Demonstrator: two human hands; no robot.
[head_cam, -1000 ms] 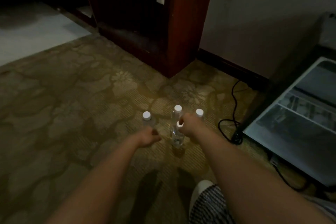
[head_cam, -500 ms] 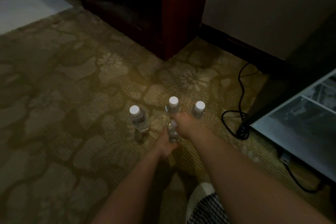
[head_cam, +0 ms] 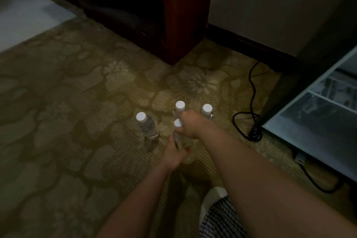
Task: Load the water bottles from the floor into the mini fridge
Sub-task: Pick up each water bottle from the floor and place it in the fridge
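bottle (head_cam: 180, 139) gripped, right hand (head_cam: 190, 124) at neck, left hand (head_cam: 174, 154) below

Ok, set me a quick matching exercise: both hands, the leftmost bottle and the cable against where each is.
1. left hand
2. right hand
3. leftmost bottle
4. black cable

A. looped on the carpet by the fridge door
B. wrapped round the held bottle at its body
C. standing free on the carpet
D. gripping the held bottle's neck

Pairs: 1-B, 2-D, 3-C, 4-A

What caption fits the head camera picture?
One water bottle gripped by left hand and right hand; three other bottles stand on carpet.
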